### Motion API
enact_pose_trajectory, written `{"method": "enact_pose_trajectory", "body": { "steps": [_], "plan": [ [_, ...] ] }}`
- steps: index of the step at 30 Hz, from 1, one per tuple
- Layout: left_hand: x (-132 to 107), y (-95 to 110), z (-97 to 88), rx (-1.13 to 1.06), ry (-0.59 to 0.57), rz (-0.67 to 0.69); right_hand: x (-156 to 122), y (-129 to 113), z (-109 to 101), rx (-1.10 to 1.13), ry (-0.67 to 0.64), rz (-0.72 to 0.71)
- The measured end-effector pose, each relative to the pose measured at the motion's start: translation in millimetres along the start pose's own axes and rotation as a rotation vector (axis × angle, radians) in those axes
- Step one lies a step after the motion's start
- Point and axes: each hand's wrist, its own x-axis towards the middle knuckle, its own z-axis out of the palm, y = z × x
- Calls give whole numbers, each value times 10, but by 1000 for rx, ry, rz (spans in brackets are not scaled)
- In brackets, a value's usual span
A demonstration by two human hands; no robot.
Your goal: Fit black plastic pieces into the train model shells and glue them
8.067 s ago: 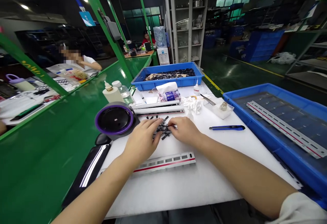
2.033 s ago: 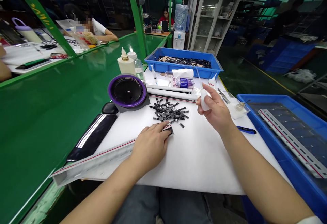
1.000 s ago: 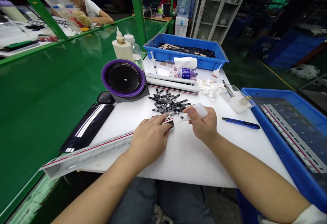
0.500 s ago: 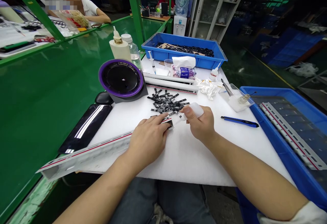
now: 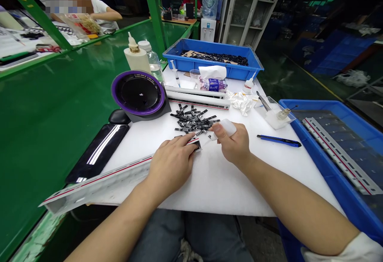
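While my left hand clasps a white, red-striped hollow channel overhanging the white surface, my right hand pinches a white plastic squeeze bottle near its end, likely dispensing, needing steady aim.

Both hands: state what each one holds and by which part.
The right hand holds a white bottle by its body. The left hand holds the long red-striped piece near the end closest to the black pieces.

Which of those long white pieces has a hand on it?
The near-left piece, jutting past the table: the left hand is on it. No hand touches the others.
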Motion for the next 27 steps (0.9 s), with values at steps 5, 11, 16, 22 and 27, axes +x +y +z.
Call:
{"method": "enact_pose_trajectory", "body": {
  "steps": [5,11,16,22,27],
  "plan": [
    [-4,0,1,-4,-9,-8,1,9,-10,9,-2,-10],
    [1,-3,1,2,-7,-7,4,-8,-22,10,-5,-16],
    [4,1,-4,4,-12,-6,-1,-20,-24,74,-4,43],
    [-3,-3,-7,-4,-20,-7,279,-2,-289,554,182,257],
    [-14,-4,-3,-2,-15,-5,544,136,-610,732,16,411]
  ]
}}
